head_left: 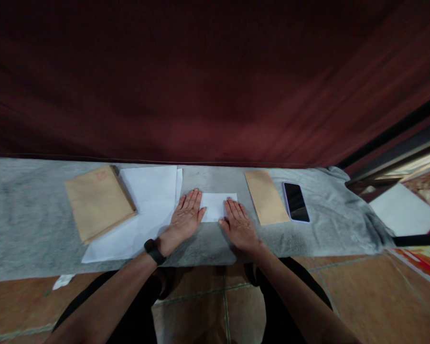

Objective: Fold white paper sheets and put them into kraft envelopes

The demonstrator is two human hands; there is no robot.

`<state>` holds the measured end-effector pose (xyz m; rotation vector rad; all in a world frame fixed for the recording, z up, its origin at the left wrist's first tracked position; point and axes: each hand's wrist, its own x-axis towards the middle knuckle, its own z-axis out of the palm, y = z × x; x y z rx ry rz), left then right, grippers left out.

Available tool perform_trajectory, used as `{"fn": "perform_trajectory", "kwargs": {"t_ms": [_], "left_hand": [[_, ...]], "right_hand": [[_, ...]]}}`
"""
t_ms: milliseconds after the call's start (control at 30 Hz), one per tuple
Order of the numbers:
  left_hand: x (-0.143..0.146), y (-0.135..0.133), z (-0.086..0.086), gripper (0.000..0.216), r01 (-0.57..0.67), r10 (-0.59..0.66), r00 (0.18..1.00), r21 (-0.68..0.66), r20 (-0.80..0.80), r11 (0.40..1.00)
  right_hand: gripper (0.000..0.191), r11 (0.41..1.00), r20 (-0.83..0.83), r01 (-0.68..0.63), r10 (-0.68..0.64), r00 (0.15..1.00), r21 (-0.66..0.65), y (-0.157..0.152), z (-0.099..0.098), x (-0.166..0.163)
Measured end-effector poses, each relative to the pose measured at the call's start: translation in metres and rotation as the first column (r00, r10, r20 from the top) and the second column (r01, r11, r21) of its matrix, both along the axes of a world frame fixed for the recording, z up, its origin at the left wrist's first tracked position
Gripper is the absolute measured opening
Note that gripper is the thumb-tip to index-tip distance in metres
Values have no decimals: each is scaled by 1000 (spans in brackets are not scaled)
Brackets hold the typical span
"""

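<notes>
A small folded white paper [214, 206] lies flat on the grey cloth in front of me. My left hand [187, 213] rests flat over its left end, fingers stretched out. Over its right end lies my right hand [238, 223], palm down with the fingers extended. Left of my left hand are larger white sheets [150, 191], partly under a stack of brown envelopes [98, 200]. One single brown envelope [267, 198] sits to the right of my right hand. The ends of the folded paper are partly hidden by my hands.
A phone [296, 202] with a pale purple edge lies right of the single envelope. The grey cloth [329, 229] covers a narrow surface against a dark red curtain [215, 95]. Tiled floor [208, 310] shows below, with a white scrap [63, 281] at left.
</notes>
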<state>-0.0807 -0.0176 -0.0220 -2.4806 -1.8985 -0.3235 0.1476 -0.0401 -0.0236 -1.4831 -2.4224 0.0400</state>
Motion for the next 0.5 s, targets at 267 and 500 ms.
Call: {"fn": "perform_trajectory", "kwargs": {"t_ms": [267,500], "left_hand": [[18,-4,14,59,60,-62,997,51,40,997],[45,-15,10,62,292,-292,956,6,35,956]], "right_hand": [[65,998,10,69,-69,998,5,0,-1,3],[63,998,35,63,-63,997,10,0,-5,3]]}}
